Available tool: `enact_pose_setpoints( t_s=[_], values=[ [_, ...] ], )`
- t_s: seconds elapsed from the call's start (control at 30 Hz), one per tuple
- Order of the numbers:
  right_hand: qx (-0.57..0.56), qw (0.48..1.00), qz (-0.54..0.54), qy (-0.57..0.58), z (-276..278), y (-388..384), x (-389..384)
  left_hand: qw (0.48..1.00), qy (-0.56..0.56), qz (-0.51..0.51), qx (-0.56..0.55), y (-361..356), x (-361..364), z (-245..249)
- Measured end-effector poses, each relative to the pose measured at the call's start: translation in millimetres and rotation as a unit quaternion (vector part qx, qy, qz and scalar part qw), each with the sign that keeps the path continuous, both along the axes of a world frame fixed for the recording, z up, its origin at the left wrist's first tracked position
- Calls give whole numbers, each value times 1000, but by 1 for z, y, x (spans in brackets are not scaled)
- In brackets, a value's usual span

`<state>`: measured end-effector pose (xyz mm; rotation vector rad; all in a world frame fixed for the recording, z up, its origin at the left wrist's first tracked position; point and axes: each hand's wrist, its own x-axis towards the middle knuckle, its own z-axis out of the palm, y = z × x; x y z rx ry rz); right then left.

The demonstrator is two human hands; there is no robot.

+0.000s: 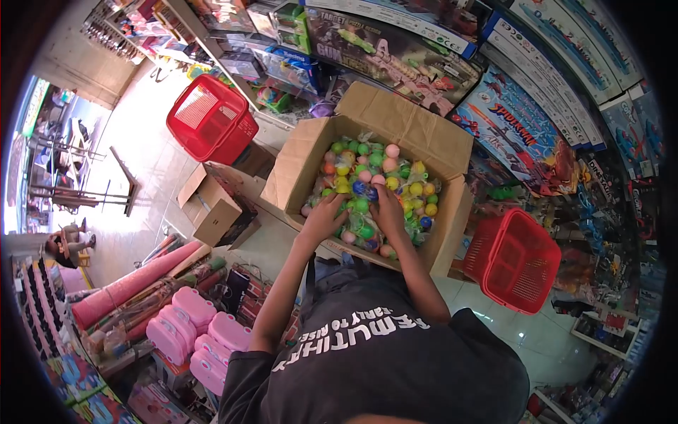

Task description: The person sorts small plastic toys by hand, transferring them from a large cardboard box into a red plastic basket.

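An open cardboard box [300, 166] is in front of me, filled with small colored balls [391, 150], many of them in clear plastic bags. Both of my hands are inside it, over the near half of the balls. The fingers of my left hand [325, 218] are curled at a clear plastic bag of balls [361, 205]. On the other side of that bag, my right hand [388, 214] is closed at the plastic. Between the fingertips shows something shiny and blue [364, 189]. The exact grip of the fingertips is partly hidden.
A red basket [512, 261] stands right of the box, and another red basket [212, 120] is at the upper left. Near it sits a smaller open carton [215, 212]. Boxed toys [395, 60] line the shelf behind. Pink cases [180, 325] and rolled material [134, 283] lie at lower left.
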<state>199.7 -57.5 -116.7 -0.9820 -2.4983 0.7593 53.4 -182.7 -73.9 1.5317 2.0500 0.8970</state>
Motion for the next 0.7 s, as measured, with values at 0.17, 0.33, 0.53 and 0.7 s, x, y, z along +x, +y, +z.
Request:
enact_pose_setpoints(
  t_s=[0.17, 0.33, 0.53, 0.7],
  values=[
    [-45, 999, -5, -20, 3, 11, -3, 999, -3, -23, -24, 11, -9, -17],
    [-75, 996, 16, -36, 12, 13, -4, 996, -80, -38, 16, 14, -15, -36],
    [-176, 979, -26, 99, 0, 8, 6, 993, -111, -51, -7, 14, -26, -44],
    [-204, 969, -57, 123, 10, -9, 6, 989, -127, -73, -16, 15, -29, -43]
  ],
)
